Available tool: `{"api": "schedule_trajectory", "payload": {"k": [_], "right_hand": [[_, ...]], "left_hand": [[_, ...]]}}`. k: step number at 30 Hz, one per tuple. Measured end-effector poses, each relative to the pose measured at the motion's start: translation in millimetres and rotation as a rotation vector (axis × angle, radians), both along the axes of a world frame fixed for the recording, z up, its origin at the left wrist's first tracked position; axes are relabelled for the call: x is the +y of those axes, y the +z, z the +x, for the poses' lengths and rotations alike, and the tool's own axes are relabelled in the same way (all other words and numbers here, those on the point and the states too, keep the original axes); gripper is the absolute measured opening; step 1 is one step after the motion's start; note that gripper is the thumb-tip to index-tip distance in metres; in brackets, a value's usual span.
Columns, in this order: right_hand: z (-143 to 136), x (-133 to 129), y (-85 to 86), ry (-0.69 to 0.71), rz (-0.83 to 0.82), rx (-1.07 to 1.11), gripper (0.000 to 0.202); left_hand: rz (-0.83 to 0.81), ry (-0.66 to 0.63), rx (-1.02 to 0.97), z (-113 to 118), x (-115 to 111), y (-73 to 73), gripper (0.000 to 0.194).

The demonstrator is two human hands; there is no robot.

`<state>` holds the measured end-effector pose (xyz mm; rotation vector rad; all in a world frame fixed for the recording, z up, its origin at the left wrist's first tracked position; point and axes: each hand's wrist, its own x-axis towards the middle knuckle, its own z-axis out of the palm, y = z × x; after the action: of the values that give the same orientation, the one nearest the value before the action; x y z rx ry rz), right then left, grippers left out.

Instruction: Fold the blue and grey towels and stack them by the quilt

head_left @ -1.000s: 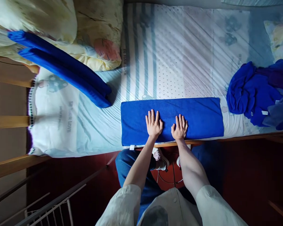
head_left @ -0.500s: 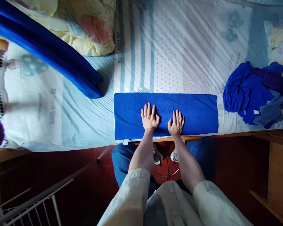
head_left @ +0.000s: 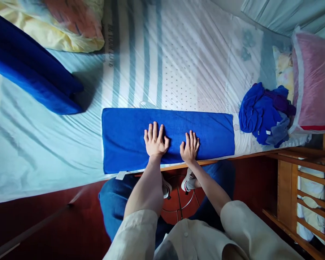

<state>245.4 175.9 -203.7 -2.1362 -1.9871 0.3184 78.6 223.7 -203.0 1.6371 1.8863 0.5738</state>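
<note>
A blue towel (head_left: 127, 135) lies flat in a long rectangle along the near edge of the bed, with a white tag at its lower left. My left hand (head_left: 155, 141) rests palm down near its middle, fingers spread. Further right on the same towel, my right hand (head_left: 190, 146) also lies palm down, its fingers stretched out and the thumb apart. Neither hand grips anything. To the right of the towel is a crumpled pile of blue and purple cloths (head_left: 256, 112).
A long blue folded cloth (head_left: 35, 72) slants in at the left, beside a yellow patterned quilt (head_left: 78, 41). At the right stands a pink clear-sided bag (head_left: 316, 83). Wooden slatted furniture (head_left: 285, 191) is at the lower right, and a stool is below.
The view has shifted to the right, so the pink bag and slatted furniture now show. Both hands stay flat on the towel, in nearly the same places.
</note>
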Motion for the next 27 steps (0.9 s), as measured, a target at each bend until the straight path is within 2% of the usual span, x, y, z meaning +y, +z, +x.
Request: {"api": "schedule_trajectory", "payload": {"k": [4,8,11,14,18,24,27], "right_hand": [[1.0,22.2,9.6,0.095,-0.033,0.048,0.055],[1.2,73.6,12.2,0.306,-0.107,0.091,0.059],[2.6,105.4,9.3,0.355,-0.122,0.084,0.06],[13.4,114.0,7.5,0.395,-0.119,0.095,0.059],[58.7,103.4,8.7,0.378,-0.125,0.08,0.059],[161.2,102.0,8.1,0.196,-0.133,-0.102,0.061],[200.7,106.5,5.3,0.108,-0.111,-0.169,0.06]], "left_hand": [[-0.005,-0.018,-0.005,-1.0,0.1,-2.1,0.076],[-0.007,-0.018,0.021,-2.2,-0.5,-4.4,0.075],[-0.01,-0.031,0.042,-2.7,-1.0,-5.4,0.074],[-0.009,-0.038,0.046,-3.2,-1.4,-5.7,0.075],[-0.003,-0.034,0.046,-3.6,-1.9,-5.4,0.074],[-0.006,-0.029,0.027,-3.1,-2.6,-4.8,0.074],[-0.006,-0.028,0.033,-3.1,-2.9,-4.6,0.072]]}}
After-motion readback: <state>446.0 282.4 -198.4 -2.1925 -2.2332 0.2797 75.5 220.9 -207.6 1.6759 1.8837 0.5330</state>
